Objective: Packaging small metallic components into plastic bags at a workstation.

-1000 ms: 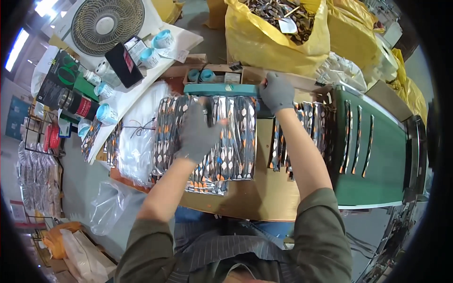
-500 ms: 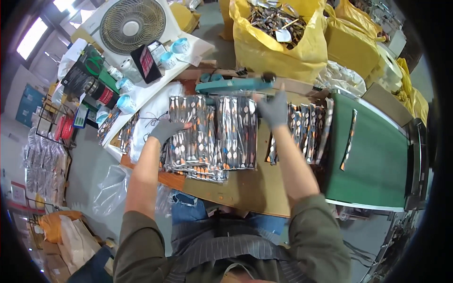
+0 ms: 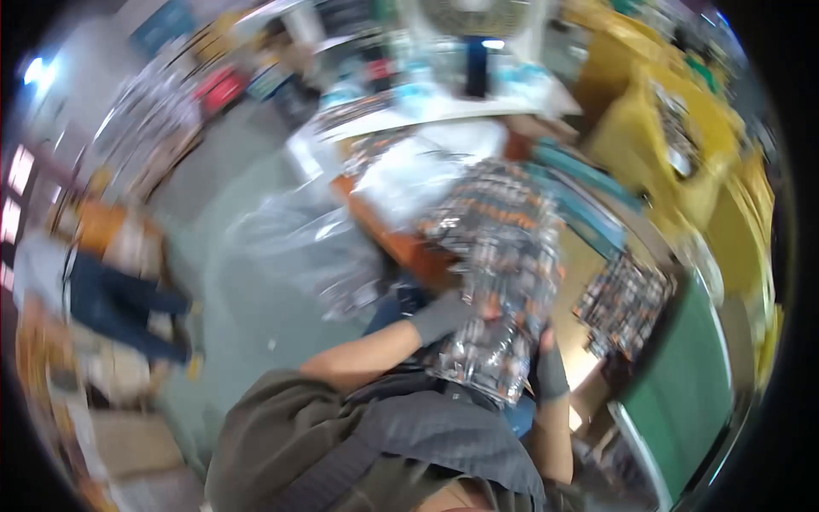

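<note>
My left hand, in a grey glove with bare fingertips, grips the left side of a bundle of thin packets close to my waist. These packets are patterned in black, orange and white and shine like clear film. On the bundle's right side my right hand, gloved the same way, is closed against its edge. Motion blur hides most of the fingers. Beyond the bundle, more patterned packets lie on the table. A separate heap of them lies to the right.
A green conveyor belt runs along the right. Yellow sacks stand at the far right. A white shelf with a fan is at the back. Clear plastic bags hang at the left; another person stands farther left.
My view has swung left and blurred. Both hands have come toward my body with a bundle of packets between them. My right hand has left the teal tool at the table's back.
</note>
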